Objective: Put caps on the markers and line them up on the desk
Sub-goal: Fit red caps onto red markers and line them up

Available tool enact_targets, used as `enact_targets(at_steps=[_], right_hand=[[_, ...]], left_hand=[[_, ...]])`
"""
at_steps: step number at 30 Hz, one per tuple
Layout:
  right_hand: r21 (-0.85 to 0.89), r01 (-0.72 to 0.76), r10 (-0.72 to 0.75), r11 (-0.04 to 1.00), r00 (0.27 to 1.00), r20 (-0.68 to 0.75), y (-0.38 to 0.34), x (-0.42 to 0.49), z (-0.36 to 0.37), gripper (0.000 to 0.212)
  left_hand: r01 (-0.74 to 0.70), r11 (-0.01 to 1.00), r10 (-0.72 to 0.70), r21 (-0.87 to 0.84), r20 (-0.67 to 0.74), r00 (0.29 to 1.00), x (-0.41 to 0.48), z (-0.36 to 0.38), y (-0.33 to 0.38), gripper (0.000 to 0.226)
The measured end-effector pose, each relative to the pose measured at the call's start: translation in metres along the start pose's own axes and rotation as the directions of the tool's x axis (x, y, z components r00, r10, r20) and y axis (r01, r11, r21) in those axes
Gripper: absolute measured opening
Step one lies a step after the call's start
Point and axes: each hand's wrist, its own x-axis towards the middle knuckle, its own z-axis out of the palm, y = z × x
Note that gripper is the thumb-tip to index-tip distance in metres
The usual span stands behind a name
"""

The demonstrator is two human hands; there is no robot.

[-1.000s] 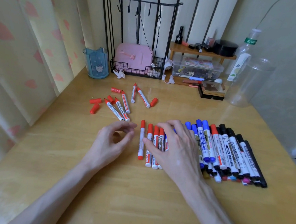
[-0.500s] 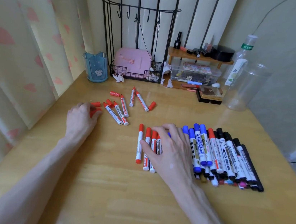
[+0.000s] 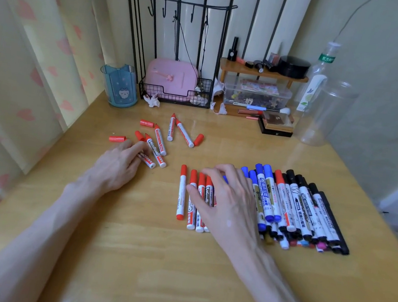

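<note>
Reaching toward the left of the frame, the left hand [image 3: 120,163] lay palm down on the desk [image 3: 151,271]. Its fingers were bent a little, and their tips sat on the near end of an uncapped red marker [image 3: 147,161]. The thumb was hidden under the hand, so I could not tell whether it had a grip on that marker or was only touching it. A red cap [image 3: 117,138] lay just beyond the fingertips, to their upper left. The loose red markers [image 3: 158,139], all without caps, were scattered just above and to the right of the hand. More caps [image 3: 198,139] lay among them.

The right hand [image 3: 224,199] rested palm down in the middle of the frame, on top of the row of markers [image 3: 286,208]. Its fingers were spread and loosely arched with nothing held in them. The thumb lay across the four red-capped markers [image 3: 181,191] at the row's left end, and the fingertips touched the tops of the red and blue ones. From under the hand the row ran on to the right, side by side and touching, first blue caps [image 3: 267,171], then one red, then black [image 3: 314,189].

A blue cup [image 3: 119,86] stood at the upper left and a clear jar [image 3: 324,111] at the upper right, both well apart from the hands.
</note>
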Motion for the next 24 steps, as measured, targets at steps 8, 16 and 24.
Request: enact_targets(at_steps=[8, 16, 24], right_hand=[[-0.016, -0.001, 0.002, 1.0, 1.0, 0.018, 0.0, 0.0, 0.0, 0.037], [0.01, 0.003, -0.004, 1.0, 0.999, 0.034, -0.005, 0.0, -0.002, 0.036], [0.375, -0.1, 0.049, 0.922, 0.989, 0.142, -0.018, -0.001, -0.007, 0.021]], left_hand=[[0.113, 0.988, -0.111, 0.106, -0.019, 0.994, -0.021, -0.008, 0.03, 0.031], [0.221, 0.963, -0.226, -0.154, -0.014, 0.974, -0.045, -0.014, 0.04, 0.009], [0.01, 0.497, 0.009, -0.868, 0.017, 1.0, -0.066, -0.022, 0.112, 0.025]])
